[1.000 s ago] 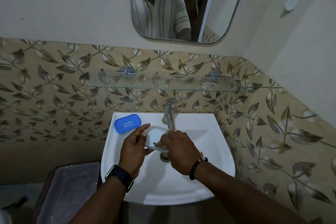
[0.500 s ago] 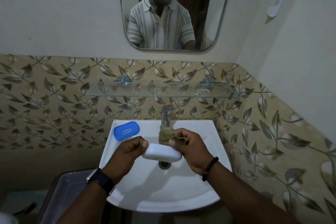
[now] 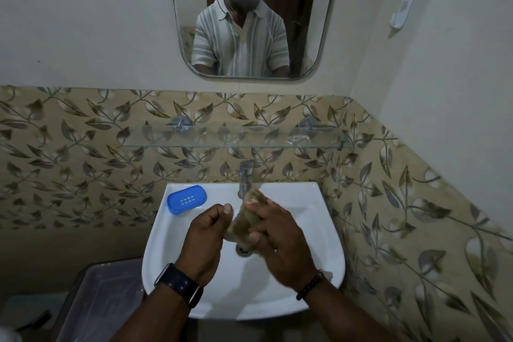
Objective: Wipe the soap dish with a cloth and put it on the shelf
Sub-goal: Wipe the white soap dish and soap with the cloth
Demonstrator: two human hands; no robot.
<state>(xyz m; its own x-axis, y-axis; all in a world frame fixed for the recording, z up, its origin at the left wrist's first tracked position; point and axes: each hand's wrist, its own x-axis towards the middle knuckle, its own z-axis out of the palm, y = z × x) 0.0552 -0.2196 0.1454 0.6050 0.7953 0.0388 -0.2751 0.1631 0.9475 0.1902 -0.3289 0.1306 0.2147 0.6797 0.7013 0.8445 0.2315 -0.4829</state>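
Note:
Over the white sink [image 3: 313, 230] my left hand [image 3: 206, 233] grips the white soap dish [image 3: 229, 234], of which only a sliver shows between my hands. My right hand [image 3: 277, 236] presses a tan cloth [image 3: 248, 216] against the dish and covers most of it. A blue soap dish part [image 3: 186, 199] lies on the sink's back left corner. The glass shelf [image 3: 233, 137] runs along the tiled wall above the tap [image 3: 245, 178].
A small clear item [image 3: 298, 139] lies on the right part of the shelf. A mirror [image 3: 249, 16] hangs above. A grey plastic bin [image 3: 100, 300] stands left of the sink. The side wall is close on the right.
The white dish, plainly visible between my hands before, is now mostly covered by the cloth and my right hand. The view has tilted upward, showing more mirror.

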